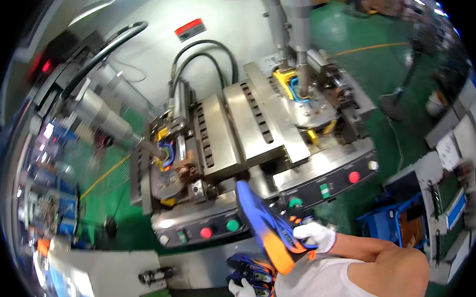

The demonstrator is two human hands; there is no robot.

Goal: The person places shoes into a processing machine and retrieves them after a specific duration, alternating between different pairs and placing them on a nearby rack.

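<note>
My right hand, in a white glove, grips a blue and orange sneaker by its upper. The sneaker is tilted, its blue end beside the front panel of a metal press machine and its orange end near my white top. Lower down, my left hand, also gloved in white, is closed at the edge of a second sneaker, dark with blue and orange. Another similar sneaker lies right beside that one, above my left hand. Part of my left fingers is hidden against the shoe.
The machine's front has red and green buttons. Shoe-forming stations with blue and yellow parts stand at its left and right. A grey bench carries a small dark object. A blue crate stands at the right on green floor.
</note>
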